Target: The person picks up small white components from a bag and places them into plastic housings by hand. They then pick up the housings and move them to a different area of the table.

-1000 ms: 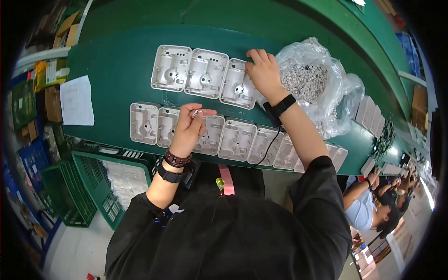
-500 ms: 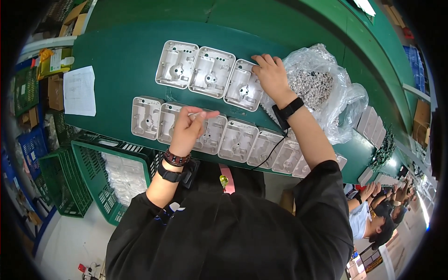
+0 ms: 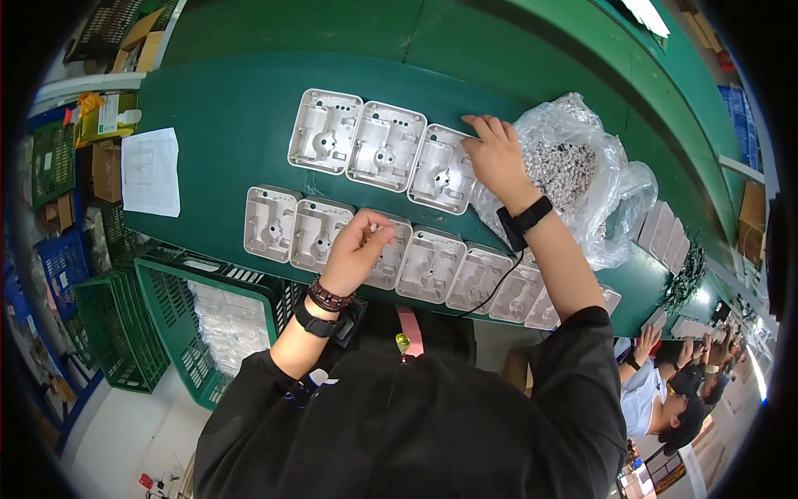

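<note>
My left hand (image 3: 353,254) is over the near row of light grey box-shaped housings, its fingers curled together. A tiny pale piece seems to show at its fingertips, too small to name. Beneath the hand, one housing (image 3: 401,237) is partly covered. My right hand (image 3: 499,162) is at the upper right corner of the third housing (image 3: 440,179) in the far row. Its thumb and fingers are bent in around that corner, and what they pinch is hidden. Left of it stand two more open housings (image 3: 385,158), moulded with posts and round holes.
A clear plastic bag (image 3: 611,166) of small metallic parts (image 3: 561,175) lies right of my right hand. A black cable (image 3: 490,289) crosses the near row. Paper (image 3: 151,173) lies at the left of the green table (image 3: 224,125). A green crate (image 3: 158,291) stands below; co-workers (image 3: 657,399) sit at right.
My left hand's extended finger has curled in, and the hand has moved slightly right and lower. My right hand stays at the same housing corner. The whole view has shifted slightly.
</note>
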The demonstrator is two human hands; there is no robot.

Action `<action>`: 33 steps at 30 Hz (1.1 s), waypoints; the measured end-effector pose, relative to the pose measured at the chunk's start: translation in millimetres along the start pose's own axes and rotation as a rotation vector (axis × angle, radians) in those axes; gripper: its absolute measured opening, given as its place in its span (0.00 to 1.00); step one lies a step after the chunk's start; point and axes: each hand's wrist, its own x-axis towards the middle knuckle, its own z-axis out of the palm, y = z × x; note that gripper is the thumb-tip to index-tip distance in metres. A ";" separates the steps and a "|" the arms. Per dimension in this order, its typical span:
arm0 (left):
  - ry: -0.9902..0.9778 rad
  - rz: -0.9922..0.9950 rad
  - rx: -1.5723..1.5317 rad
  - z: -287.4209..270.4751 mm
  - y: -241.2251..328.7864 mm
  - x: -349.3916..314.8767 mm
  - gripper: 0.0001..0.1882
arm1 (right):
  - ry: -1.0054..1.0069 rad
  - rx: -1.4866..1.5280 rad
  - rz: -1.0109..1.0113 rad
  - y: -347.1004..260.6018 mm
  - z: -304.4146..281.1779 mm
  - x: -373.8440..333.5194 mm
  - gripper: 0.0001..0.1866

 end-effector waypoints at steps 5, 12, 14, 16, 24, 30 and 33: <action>0.048 -0.047 -0.007 -0.3 8.5 6.7 0.05 | -0.033 0.058 0.050 -2.9 -5.8 -8.2 0.09; 0.088 0.059 0.004 -4.0 13.7 18.2 0.08 | -0.007 0.125 0.331 -21.7 -27.8 -16.1 0.11; 0.101 0.083 -0.015 -5.4 13.1 20.7 0.09 | 0.006 0.109 0.293 -24.7 -23.1 -12.6 0.11; 0.061 0.103 -0.006 -6.4 15.4 21.7 0.10 | 0.035 0.081 0.227 -26.0 -15.1 -9.4 0.12; 0.006 0.139 0.073 -19.3 33.5 20.3 0.11 | 0.037 0.028 0.259 -45.6 -25.4 1.0 0.12; -0.038 -0.183 -0.738 -29.6 25.6 25.1 0.08 | 0.208 0.556 0.297 -125.6 -67.2 6.9 0.12; -0.070 -0.202 -0.884 -19.2 18.1 22.0 0.05 | 0.260 0.666 0.332 -139.2 -56.8 11.3 0.10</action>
